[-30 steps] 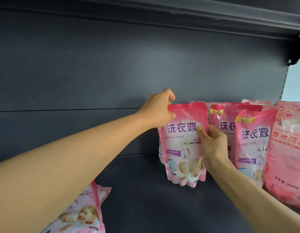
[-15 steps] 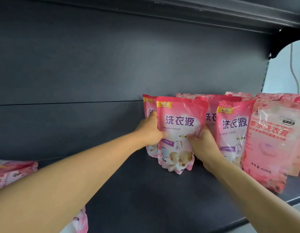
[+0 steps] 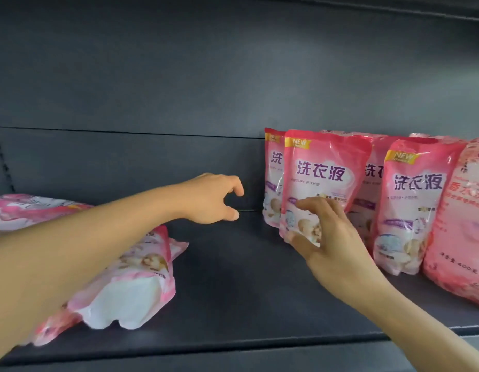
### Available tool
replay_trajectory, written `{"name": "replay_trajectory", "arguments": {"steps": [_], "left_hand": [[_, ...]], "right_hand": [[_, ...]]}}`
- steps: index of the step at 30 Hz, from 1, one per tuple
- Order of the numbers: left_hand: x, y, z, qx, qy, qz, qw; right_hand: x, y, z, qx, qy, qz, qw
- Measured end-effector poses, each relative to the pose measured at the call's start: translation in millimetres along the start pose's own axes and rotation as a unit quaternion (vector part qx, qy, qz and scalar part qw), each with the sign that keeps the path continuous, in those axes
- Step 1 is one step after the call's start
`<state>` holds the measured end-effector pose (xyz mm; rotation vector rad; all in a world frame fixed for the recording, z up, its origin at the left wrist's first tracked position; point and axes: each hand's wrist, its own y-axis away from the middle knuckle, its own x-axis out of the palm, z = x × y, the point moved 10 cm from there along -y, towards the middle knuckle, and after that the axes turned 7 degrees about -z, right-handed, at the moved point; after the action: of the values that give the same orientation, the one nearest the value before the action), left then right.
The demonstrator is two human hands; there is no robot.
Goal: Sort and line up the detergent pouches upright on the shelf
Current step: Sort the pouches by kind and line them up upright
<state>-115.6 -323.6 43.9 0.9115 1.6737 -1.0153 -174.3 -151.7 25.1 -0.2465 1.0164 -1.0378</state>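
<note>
Nearest to me, low on my left, my left forearm crosses over a detergent pouch lying flat (image 3: 131,288) on the dark shelf (image 3: 246,285), its white bottom gusset turned toward me and its pink top pointing away toward the back. Behind it, further left, another pink pouch (image 3: 26,210) also lies on its side, blurred, so I cannot read its print.

My right hand (image 3: 332,242) reaches in from the lower right. Its fingers (image 3: 313,208) are spread and loosely curled in front of the lower part of the front upright pouch (image 3: 321,183); the thumb sits by the pouch's bottom left corner, but I cannot tell whether I am gripping it or only touching it.

My left hand (image 3: 214,200) hangs above the bare shelf, just left of the standing row and apart from it, thumb and forefinger curved into an open C with nothing between them.

The front upright pouch stands on its base with its label facing me, a yellow "NEW" tag at its top left corner. Just behind it and slightly left, a second upright pouch (image 3: 273,178) peeks out. To the right stands a matching pouch (image 3: 413,208), more pink pouches behind the gap between them, and at the far right a paler pink 400-gram pouch (image 3: 458,229) leaning against the row. Behind everything runs the grey back panel (image 3: 179,89).
</note>
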Motion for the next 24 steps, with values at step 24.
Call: {"name": "replay_trajectory", "arguments": {"steps": [24], "left_hand": [[-50, 159, 217, -0.194, -0.026, 0.027, 0.98]], "right_hand": [[232, 7, 69, 0.423, -0.265, 0.28, 0.82]]}}
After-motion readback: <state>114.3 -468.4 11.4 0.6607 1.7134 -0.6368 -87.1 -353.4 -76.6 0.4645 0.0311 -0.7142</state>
